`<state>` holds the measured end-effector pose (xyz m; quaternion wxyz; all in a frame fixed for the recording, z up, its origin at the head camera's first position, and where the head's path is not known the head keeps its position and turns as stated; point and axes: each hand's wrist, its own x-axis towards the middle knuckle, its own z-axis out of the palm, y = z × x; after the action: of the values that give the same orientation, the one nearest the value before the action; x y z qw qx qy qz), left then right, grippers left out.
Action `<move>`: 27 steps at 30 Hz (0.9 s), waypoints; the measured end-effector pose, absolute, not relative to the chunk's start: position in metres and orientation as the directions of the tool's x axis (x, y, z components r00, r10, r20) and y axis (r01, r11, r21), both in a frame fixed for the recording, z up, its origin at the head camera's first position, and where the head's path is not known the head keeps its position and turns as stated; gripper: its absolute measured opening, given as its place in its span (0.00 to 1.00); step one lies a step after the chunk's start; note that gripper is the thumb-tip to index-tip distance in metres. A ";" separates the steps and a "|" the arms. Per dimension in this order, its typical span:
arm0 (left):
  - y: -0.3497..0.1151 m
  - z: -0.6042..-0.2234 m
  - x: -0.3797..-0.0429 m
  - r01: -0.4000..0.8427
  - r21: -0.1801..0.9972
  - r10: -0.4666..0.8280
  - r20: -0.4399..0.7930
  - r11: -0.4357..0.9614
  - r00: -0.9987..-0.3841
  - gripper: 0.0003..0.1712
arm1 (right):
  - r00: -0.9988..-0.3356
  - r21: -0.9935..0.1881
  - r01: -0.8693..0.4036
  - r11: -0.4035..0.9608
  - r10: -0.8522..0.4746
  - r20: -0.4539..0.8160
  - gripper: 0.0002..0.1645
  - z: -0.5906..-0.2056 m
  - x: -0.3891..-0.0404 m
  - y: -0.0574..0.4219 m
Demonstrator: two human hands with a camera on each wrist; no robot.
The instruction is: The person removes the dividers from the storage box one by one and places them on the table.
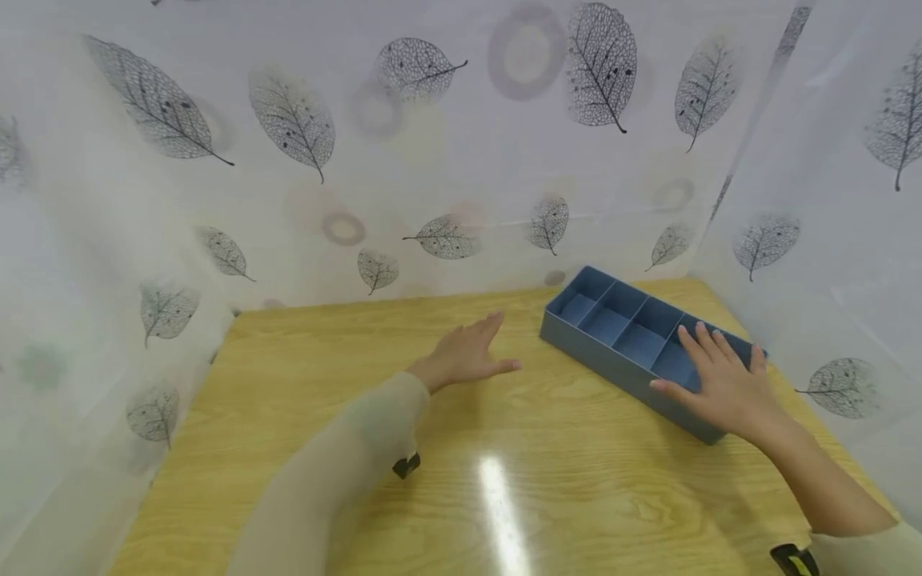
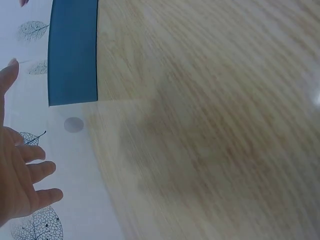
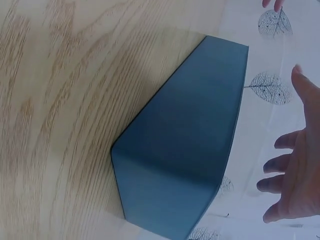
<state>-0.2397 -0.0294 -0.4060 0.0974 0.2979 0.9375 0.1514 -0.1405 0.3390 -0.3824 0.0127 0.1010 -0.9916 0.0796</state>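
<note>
Blue four-compartment organizer box (image 1: 612,365): right hand (image 1: 731,392) above near end, left hand (image 1: 463,354) apart; both spread, holding nothing.

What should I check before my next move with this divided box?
1. Divided box upright, open side up: ok.
2. Box resting on the table: ok.
3. Right hand gripping the box: not ok; its fingers are spread above the nearer end.
4. Left hand gripping the box: not ok; it is apart from it, off to the left.
5. Nearest compartment free of contents: cannot tell; the right hand hides part of it.
</note>
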 end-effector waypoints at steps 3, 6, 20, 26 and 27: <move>-0.024 -0.405 -0.248 0.543 0.321 0.596 -0.092 0.776 -0.798 0.55 | -0.986 -0.138 -0.165 0.977 -0.160 0.045 0.59 -0.382 -0.140 0.348; -0.020 -0.405 -0.255 0.552 0.319 0.604 -0.090 0.770 -0.792 0.55 | -0.991 -0.132 -0.132 0.982 -0.129 0.027 0.59 -0.381 -0.139 0.357; 0.008 -0.412 -0.284 0.458 0.533 0.631 -0.198 0.712 -0.750 0.53 | -0.998 -0.264 0.001 0.965 -0.014 -0.056 0.61 -0.388 -0.128 0.381; 0.027 -0.409 -0.289 0.383 0.610 0.598 -0.192 0.694 -0.778 0.52 | -0.992 -0.373 0.056 0.926 0.011 -0.123 0.62 -0.395 -0.124 0.387; 0.030 -0.410 -0.290 0.360 0.637 0.594 -0.195 0.681 -0.780 0.53 | -0.989 -0.397 0.068 0.915 0.011 -0.145 0.62 -0.397 -0.123 0.387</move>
<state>-0.2903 0.0295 -0.4099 0.1973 0.2665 0.8954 0.2972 -0.1232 0.3869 -0.3966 -0.0701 -0.0202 -0.9761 0.2046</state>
